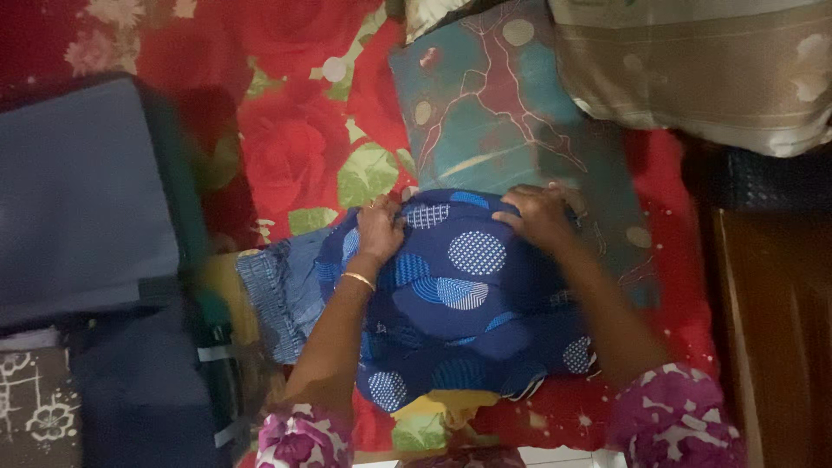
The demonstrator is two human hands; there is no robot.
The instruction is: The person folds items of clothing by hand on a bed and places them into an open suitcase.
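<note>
A dark blue garment [468,303] with light blue dotted circles lies on a red floral bedspread [295,147]. My left hand [379,227], with a gold bangle on the wrist, presses on the garment's upper left part. My right hand [539,213] rests flat on its upper right edge, fingers spread over the cloth. Both arms reach forward from pink floral sleeves. Whether the fingers pinch the fabric cannot be seen. A blue striped cloth [282,295] lies just left of the garment, partly under it.
A teal patterned pillow [494,104] lies beyond the garment, and a beige pillow [702,69] at the top right. A stack of folded grey-blue and dark clothes [87,199] sits at the left. A wooden edge [771,329] runs along the right.
</note>
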